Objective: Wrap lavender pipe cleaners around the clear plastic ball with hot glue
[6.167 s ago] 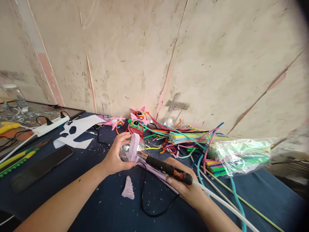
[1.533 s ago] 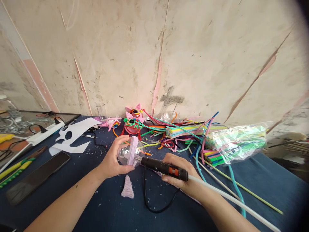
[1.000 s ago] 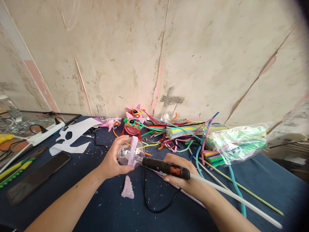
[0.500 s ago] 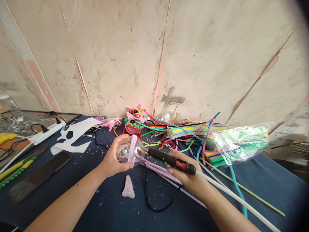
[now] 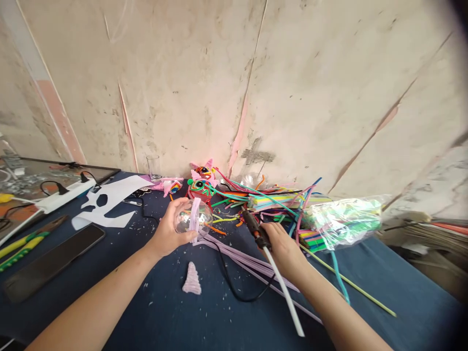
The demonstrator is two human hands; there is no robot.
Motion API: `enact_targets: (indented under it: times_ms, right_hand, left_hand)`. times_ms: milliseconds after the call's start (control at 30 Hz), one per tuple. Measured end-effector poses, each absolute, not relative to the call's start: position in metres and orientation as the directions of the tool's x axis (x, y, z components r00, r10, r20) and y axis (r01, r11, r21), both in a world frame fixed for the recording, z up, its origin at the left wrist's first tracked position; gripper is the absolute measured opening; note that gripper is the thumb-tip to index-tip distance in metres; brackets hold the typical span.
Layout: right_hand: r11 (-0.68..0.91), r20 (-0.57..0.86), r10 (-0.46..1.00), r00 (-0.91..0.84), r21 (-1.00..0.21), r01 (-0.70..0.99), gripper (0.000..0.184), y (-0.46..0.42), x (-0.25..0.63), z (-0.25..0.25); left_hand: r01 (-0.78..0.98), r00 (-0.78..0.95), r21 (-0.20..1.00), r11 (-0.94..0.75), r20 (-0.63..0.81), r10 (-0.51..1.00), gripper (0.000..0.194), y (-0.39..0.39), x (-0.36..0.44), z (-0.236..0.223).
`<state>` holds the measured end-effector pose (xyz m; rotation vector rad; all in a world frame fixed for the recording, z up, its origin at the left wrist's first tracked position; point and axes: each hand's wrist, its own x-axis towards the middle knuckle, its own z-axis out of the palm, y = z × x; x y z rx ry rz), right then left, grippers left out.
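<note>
My left hand (image 5: pixel 168 230) is closed around a clear plastic ball (image 5: pixel 185 220), which has a lilac pipe-cleaner band (image 5: pixel 195 215) running across it. Held in my right hand (image 5: pixel 283 246) is a black glue gun (image 5: pixel 255 228), its nozzle tilted up and away from me. A long white glue stick (image 5: pixel 287 295) sticks out of the gun's back end. Below the ball lies a pale pink ribbed triangle (image 5: pixel 192 279) on the dark blue cloth. Lilac pipe cleaners (image 5: pixel 239 258) stretch from under the ball toward the right, beside the glue gun's black cord (image 5: pixel 231 288).
Colourful pipe-cleaner figures (image 5: pixel 200 187) stand near the wall. Bundled pipe cleaners in a plastic bag (image 5: pixel 343 219) lie at right. On the left are cut white paper (image 5: pixel 109 202), a phone (image 5: pixel 54 261), green-and-yellow-handled pliers (image 5: pixel 31 243) and a power strip (image 5: pixel 66 195).
My right hand has drawn the glue gun away from the ball, to the right, and turned its nozzle upward. The left hand still holds the ball; the view has shifted slightly.
</note>
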<state>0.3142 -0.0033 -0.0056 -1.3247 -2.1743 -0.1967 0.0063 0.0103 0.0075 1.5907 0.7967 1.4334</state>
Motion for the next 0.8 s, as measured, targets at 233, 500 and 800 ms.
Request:
enact_targets:
  times_ms: [233, 500, 800]
  right_hand:
    - [0.541, 0.308, 0.83, -0.465, -0.24, 0.806, 0.039, -0.013, 0.338, -0.009]
    - [0.544, 0.48, 0.837, -0.264, -0.675, 0.498, 0.011, -0.031, 0.236, 0.035]
    - [0.497, 0.496, 0.861, -0.11, -0.778, 0.384, 0.017, -0.029, 0.192, 0.012]
  left_hand:
    - [-0.101, 0.108, 0.91, -0.401, 0.411, 0.905, 0.073, 0.006, 0.011, 0.009]
    - [-0.061, 0.123, 0.923, -0.379, 0.384, 0.915, 0.073, 0.001, 0.017, 0.002]
    - [0.018, 0.152, 0.912, -0.409, 0.402, 0.903, 0.076, -0.001, 0.018, 0.004]
